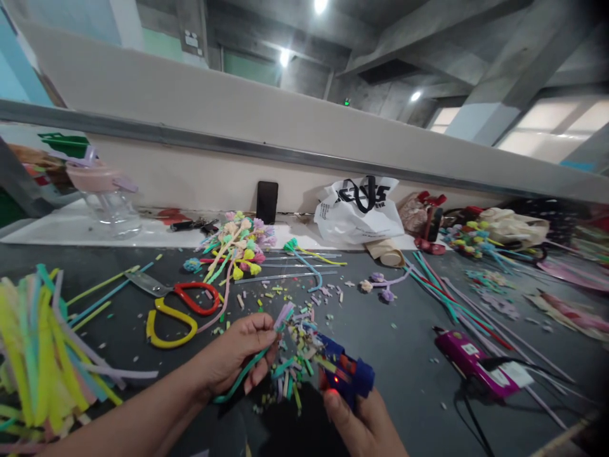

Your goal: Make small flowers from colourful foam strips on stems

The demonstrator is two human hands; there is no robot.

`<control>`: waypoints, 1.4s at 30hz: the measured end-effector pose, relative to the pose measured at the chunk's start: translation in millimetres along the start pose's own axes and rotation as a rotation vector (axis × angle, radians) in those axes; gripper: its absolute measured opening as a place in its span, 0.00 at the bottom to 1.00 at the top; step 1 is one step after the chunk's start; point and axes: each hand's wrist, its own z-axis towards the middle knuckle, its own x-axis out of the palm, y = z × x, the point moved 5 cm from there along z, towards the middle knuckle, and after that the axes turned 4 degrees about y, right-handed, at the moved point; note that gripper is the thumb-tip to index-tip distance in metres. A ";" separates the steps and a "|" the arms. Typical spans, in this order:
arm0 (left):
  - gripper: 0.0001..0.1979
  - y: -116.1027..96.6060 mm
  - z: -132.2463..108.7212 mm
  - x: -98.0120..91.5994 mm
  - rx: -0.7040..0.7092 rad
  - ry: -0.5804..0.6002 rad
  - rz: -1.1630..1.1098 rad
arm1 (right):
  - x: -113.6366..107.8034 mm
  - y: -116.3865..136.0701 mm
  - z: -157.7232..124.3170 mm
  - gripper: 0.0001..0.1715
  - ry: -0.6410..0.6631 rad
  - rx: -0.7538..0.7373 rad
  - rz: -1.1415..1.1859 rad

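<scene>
My left hand (254, 349) pinches a teal pipe cleaner (238, 384) with a small lilac tuft (284, 314) at its upper end. In my right hand (356, 419) is a dark blue glue gun (349, 371) with a small red light glowing on it. Its front end points toward the lilac tuft, over a pile of cut pipe cleaner bits (292, 358). Whether the nozzle touches the tuft I cannot tell. Left of my hands lie large scissors (164, 298), blades apart, with one red and one yellow handle.
Fuzzy strips (42, 343) are heaped at the left. A bunch of pipe cleaner flowers (240, 244) lies behind the scissors. A phone (267, 202) and a white plastic bag (359, 212) stand along the partition. A purple corded device (476, 365) sits at right; a clear jug (107, 203) is far left.
</scene>
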 end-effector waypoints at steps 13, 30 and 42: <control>0.10 -1.9 0.5 0.1 0.013 -0.020 0.009 | 2.6 2.4 1.8 0.20 0.046 0.030 -0.023; 0.10 -6.8 1.1 -7.1 0.027 -0.027 0.023 | -65.9 -55.3 27.3 0.14 -0.110 0.183 -0.828; 0.10 -6.3 2.1 -7.6 0.019 -0.030 0.026 | -19.6 1.8 40.2 0.16 0.170 -0.181 -0.530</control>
